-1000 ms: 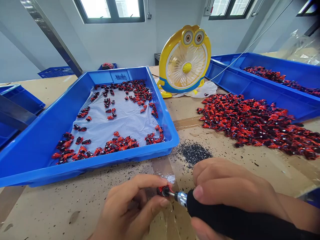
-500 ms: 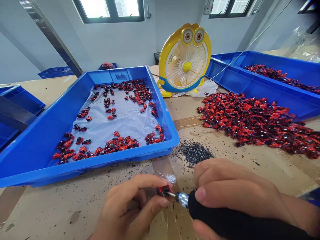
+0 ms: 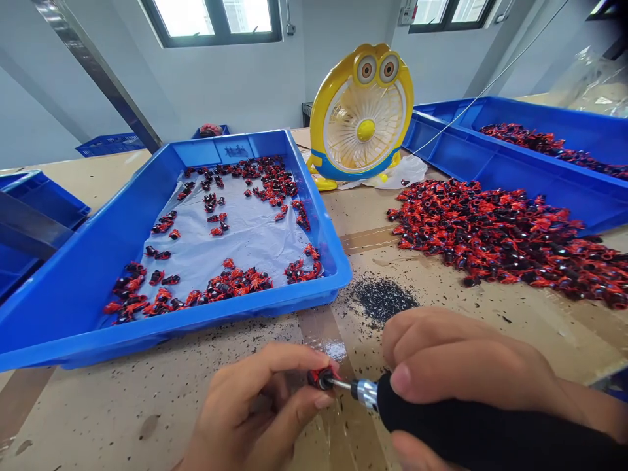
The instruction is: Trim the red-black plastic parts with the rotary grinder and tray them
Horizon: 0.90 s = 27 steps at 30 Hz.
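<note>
Between thumb and forefinger, my left hand (image 3: 260, 405) pinches a small red and black plastic part (image 3: 321, 378) above the table's front. My right hand (image 3: 471, 366) is wrapped round the black body of an electric screwdriver (image 3: 441, 418), which has a silver collar and a thin metal shaft. Its tip meets the open end of the part; how deep it sits I cannot make out. Beyond my right hand lies a small heap of black shavings (image 3: 385, 301) on the table.
A blue tray (image 3: 275, 302) lined with white sheet holds scattered red and black parts at left. A large pile of such parts (image 3: 495, 235) lies at right, before more blue trays (image 3: 515, 163). A yellow fan (image 3: 366, 131) stands behind, a cable (image 3: 490, 82) running past it.
My right hand and the screwdriver have shifted slightly to the right, so more of the shaft shows outside the part. My left hand keeps its pinch, nearly still.
</note>
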Motion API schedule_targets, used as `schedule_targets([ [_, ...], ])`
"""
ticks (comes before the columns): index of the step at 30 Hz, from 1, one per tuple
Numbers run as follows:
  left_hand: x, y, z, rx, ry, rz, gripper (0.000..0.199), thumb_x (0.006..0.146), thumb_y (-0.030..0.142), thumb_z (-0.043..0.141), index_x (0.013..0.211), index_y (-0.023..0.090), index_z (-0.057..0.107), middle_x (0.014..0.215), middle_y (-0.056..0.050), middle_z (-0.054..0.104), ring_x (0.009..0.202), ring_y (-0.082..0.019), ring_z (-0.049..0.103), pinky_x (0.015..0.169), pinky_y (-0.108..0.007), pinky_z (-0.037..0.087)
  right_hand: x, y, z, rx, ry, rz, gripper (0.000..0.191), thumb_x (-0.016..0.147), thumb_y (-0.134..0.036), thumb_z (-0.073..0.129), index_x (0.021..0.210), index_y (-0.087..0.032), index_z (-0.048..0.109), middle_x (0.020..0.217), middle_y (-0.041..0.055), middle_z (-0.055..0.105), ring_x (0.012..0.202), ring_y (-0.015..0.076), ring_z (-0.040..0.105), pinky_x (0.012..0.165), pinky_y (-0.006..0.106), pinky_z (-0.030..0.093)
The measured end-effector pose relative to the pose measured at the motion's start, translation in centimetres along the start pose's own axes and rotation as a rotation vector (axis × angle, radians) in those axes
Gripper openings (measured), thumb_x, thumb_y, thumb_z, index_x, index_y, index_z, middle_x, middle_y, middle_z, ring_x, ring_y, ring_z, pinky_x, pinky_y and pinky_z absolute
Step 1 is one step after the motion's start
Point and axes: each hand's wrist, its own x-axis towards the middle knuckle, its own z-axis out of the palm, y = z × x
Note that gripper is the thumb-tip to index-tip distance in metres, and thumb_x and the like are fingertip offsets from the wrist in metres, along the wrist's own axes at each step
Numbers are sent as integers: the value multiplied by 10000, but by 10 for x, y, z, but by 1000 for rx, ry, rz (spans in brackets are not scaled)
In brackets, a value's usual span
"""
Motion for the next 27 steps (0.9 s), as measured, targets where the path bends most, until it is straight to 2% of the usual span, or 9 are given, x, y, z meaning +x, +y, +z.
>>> schedule_targets([
  [4, 1, -3, 0, 11, -25, 1, 171, 997, 306, 841, 1149, 375, 805, 952, 55, 914, 505, -99, 736, 481, -152, 572, -2, 1, 0, -3, 3, -9, 397, 769, -465, 958, 1042, -286, 730, 813, 18, 737, 771, 215, 754, 657, 347, 652],
  [9, 2, -3, -2, 0, -27, 1, 134, 1004, 326, 836, 1136, 349, 820, 929, 24, 913, 599, -135, 807, 531, -161, 618, -7, 4, 1, 59, 42, -107, 241, 889, -308, 840, 1027, -246, 653, 724, -44, 695, 642, 138, 694, 610, 298, 590],
  [12, 3, 0, -3, -1, -24, 16, 138, 999, 305, 839, 1131, 341, 824, 898, 24, 905, 609, -133, 807, 536, -153, 616, -12, 5, 7, 133, 82, -127, 262, 874, -210, 825, 1054, -204, 635, 745, -53, 696, 657, 115, 669, 620, 301, 545],
  [17, 4, 1, -2, -36, -53, 23, 214, 997, 239, 836, 1176, 353, 808, 759, 69, 852, 515, -103, 740, 552, -142, 615, -15, 5, 14, 144, 162, -87, 217, 892, -213, 806, 1037, -196, 646, 734, -61, 642, 585, 98, 581, 597, 319, 492],
  [19, 4, 1, -2, -31, -48, 23, 221, 992, 229, 839, 1174, 351, 805, 790, 66, 865, 508, -97, 733, 550, -137, 613, -11, 4, 11, 115, 126, -112, 132, 983, -275, 730, 1021, -194, 632, 731, -59, 621, 572, 83, 573, 583, 293, 494],
  [21, 4, 2, -2, -20, -41, 24, 225, 989, 225, 841, 1171, 352, 804, 847, 61, 884, 518, -93, 737, 542, -131, 605, -8, 3, 5, 72, 57, -133, 132, 1035, -317, 678, 1012, -201, 619, 718, -63, 597, 566, 71, 588, 576, 264, 510],
  [23, 4, 2, -1, -14, -38, 24, 234, 987, 225, 843, 1173, 361, 804, 887, 63, 892, 524, -87, 738, 540, -127, 599, -6, 2, -1, 21, -21, -142, 164, 997, -313, 738, 1030, -213, 612, 722, -62, 612, 582, 78, 629, 593, 256, 549],
  [25, 5, 3, -1, -11, -41, 15, 240, 989, 226, 840, 1175, 373, 805, 890, 74, 891, 523, -82, 737, 548, -125, 602, -6, 1, -7, -17, -84, -144, 279, 929, -294, 832, 1070, -220, 602, 738, -55, 654, 610, 95, 673, 627, 270, 589],
  [27, 5, 3, -1, -10, -33, 5, 218, 992, 243, 837, 1163, 375, 812, 880, 76, 888, 538, -85, 752, 549, -121, 602, -7, 1, -12, -34, -115, -145, 303, 945, -319, 834, 1103, -220, 596, 751, -43, 676, 641, 110, 704, 652, 283, 614],
])
